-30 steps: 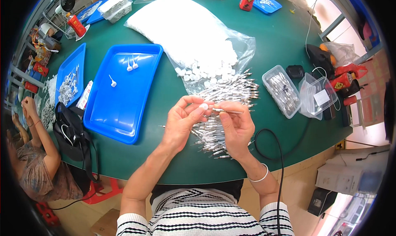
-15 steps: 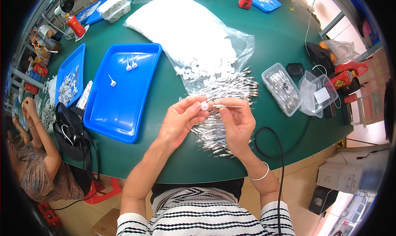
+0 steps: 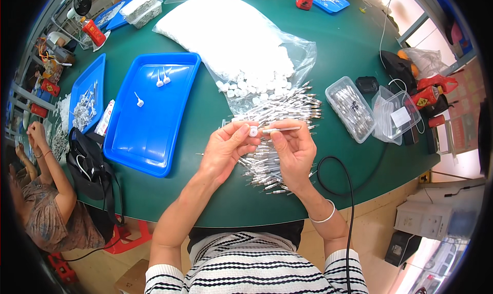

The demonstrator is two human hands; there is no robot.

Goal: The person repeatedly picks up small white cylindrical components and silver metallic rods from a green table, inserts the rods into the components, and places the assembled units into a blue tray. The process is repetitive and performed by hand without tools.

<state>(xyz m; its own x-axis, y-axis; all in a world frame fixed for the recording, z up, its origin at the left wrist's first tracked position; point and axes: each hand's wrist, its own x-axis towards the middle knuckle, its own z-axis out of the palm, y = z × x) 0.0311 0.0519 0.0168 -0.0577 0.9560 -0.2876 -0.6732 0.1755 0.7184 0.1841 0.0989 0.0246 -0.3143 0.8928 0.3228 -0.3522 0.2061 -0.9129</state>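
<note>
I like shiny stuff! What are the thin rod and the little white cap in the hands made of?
The thin rod in the right hand looks like metal: silvery and glinting. The little white cap pinched by the left hand looks like plastic: plain matte white, though it is too small to be sure.

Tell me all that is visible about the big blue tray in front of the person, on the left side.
The big blue tray is a shallow rectangular tray of glossy plastic with a raised rim and rounded corners. It lies flat on the green table, turned slightly askew, left of the person's hands and apart from them. Its floor is mostly bare: only three small white-capped pins lie near its far end, two together and one a little nearer. A smaller blue tray sits to its left. Neither hand touches it.
</note>
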